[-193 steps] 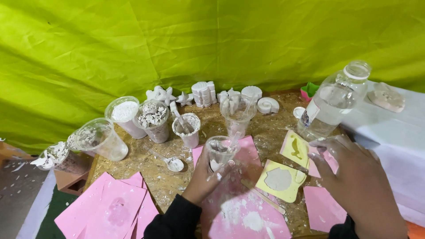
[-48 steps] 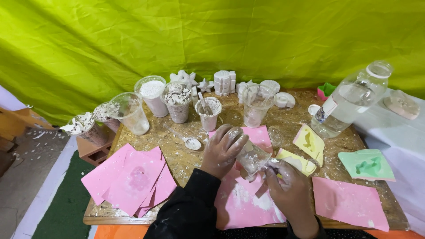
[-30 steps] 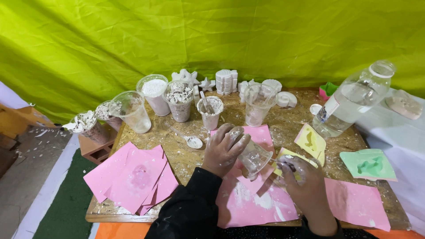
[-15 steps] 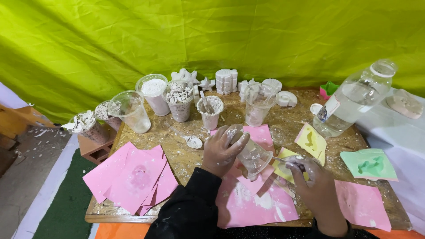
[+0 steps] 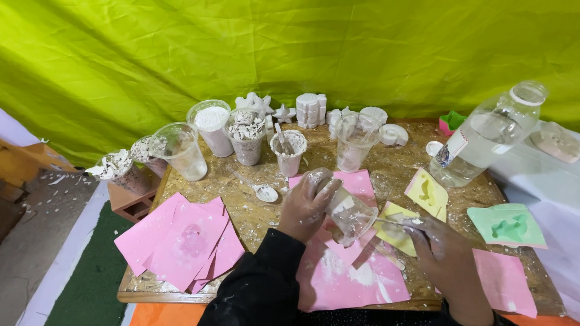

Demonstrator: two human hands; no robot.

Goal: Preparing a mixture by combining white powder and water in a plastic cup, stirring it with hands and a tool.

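My left hand (image 5: 307,202) grips a clear plastic cup (image 5: 350,212) smeared with white plaster, tilted on its side with the mouth toward the right. My right hand (image 5: 444,256) holds a thin metal tool (image 5: 389,222) whose tip reaches into the cup's mouth. Under the cup lies a yellow mould (image 5: 399,226) on pink paper (image 5: 353,278) dusted with white powder. Both hands are coated in white dust.
Several plastic cups of white powder and plaster chips (image 5: 248,136) stand at the back of the wooden board (image 5: 254,214). A large water bottle (image 5: 483,136) stands right. A white spoon (image 5: 263,192), pink sheets (image 5: 187,238), a yellow mould (image 5: 426,192) and a green mould (image 5: 507,224) lie around.
Over the last seconds my right hand rose from the pink paper to the cup's mouth with the tool. My left hand kept the cup tilted in place.
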